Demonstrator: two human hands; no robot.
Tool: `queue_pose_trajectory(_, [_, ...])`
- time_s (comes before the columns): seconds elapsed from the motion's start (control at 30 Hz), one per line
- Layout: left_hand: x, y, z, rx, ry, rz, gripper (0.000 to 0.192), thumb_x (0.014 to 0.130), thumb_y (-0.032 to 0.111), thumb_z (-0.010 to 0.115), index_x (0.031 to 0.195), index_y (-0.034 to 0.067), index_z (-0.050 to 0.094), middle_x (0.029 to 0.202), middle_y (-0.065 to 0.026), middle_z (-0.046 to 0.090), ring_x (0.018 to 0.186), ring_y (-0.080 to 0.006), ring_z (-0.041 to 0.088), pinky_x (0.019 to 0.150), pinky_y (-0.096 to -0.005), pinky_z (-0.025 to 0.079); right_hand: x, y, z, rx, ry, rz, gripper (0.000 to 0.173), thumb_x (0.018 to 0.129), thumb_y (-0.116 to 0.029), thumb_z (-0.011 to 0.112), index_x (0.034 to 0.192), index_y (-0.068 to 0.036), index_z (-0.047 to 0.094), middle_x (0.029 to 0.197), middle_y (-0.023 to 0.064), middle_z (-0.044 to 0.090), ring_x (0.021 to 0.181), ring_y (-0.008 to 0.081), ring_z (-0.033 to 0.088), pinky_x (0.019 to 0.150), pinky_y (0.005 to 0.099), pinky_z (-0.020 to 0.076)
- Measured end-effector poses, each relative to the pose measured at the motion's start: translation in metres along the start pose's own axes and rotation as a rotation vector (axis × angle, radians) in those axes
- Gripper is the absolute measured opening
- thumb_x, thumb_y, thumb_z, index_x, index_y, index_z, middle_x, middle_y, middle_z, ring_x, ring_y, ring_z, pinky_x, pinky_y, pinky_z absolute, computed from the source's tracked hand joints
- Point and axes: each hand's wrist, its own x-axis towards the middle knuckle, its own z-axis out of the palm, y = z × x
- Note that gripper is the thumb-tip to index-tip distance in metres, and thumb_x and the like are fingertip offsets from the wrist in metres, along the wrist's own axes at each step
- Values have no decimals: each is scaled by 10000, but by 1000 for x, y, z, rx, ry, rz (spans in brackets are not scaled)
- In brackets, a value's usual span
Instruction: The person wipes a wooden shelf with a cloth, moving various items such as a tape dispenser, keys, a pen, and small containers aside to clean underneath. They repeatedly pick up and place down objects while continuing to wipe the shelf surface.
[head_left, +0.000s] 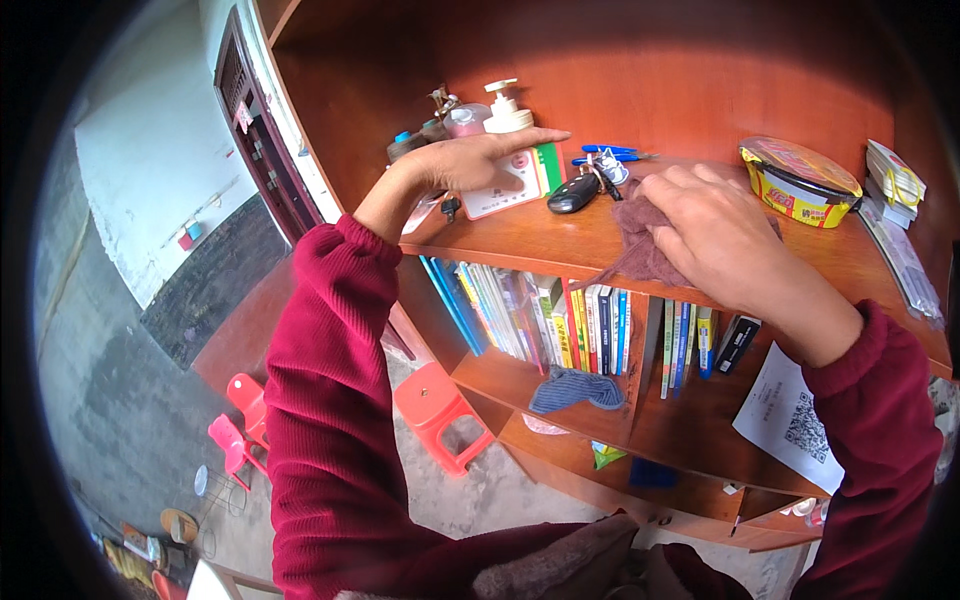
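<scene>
My right hand presses on a crumpled brown cloth at the front edge of a wooden shelf, with the thumb and fingers bent over it. My left hand reaches over the shelf's left part, fingers stretched out, above a white card with a green edge; whether it touches the card I cannot tell. Between my hands lie a black car key fob with a keyring charm and blue-handled pliers. Behind my left hand stand a white pump bottle and thread spools.
An instant noodle bowl stands right of the cloth, near packaged items. Below are rows of books, a blue knitted item and a sheet with a printed code. A red plastic stool stands on the floor.
</scene>
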Motion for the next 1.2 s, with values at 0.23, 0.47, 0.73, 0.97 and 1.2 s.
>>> queue_pose_trajectory(0.23, [1,-11,17,-631,501,-82,662,960,55,692,1518,170,356,1268,-87,600,1106,-193,651,861,-333,595,1,1,-3,27,-27,-11,203,891,-91,598,1073,-1,592,1069,202,648,1041,402,608,899,532,490])
queue_pose_trajectory(0.47, [2,-34,50,-839,818,-87,612,943,53,733,1356,71,282,1277,-155,550,1139,-208,633,909,-357,604,0,2,1,21,13,-30,224,883,-102,628,1082,-5,597,1058,191,652,1040,392,608,895,525,487])
queue_pose_trajectory(0.73, [-7,-21,60,-723,719,-81,1086,901,126,810,1609,85,-12,1429,-177,485,1309,-253,536,1096,-404,478,0,4,1,2,4,-59,280,890,-105,623,1153,-9,606,1068,180,655,1043,384,606,897,510,482])
queue_pose_trajectory(0.97, [-4,-27,65,-729,643,-73,1004,929,94,771,1602,97,26,1442,-162,479,1325,-241,517,1104,-390,462,0,4,0,-1,17,-62,250,895,-108,612,1128,-16,603,1051,172,653,1032,382,605,889,514,480])
queue_pose_trajectory(1.2, [-4,-14,2,-274,422,-207,758,910,69,752,1517,57,298,1239,-130,631,1132,-218,633,955,-371,542,0,4,0,20,32,-58,212,890,-106,610,1081,-15,599,1039,179,651,1022,387,607,882,517,479])
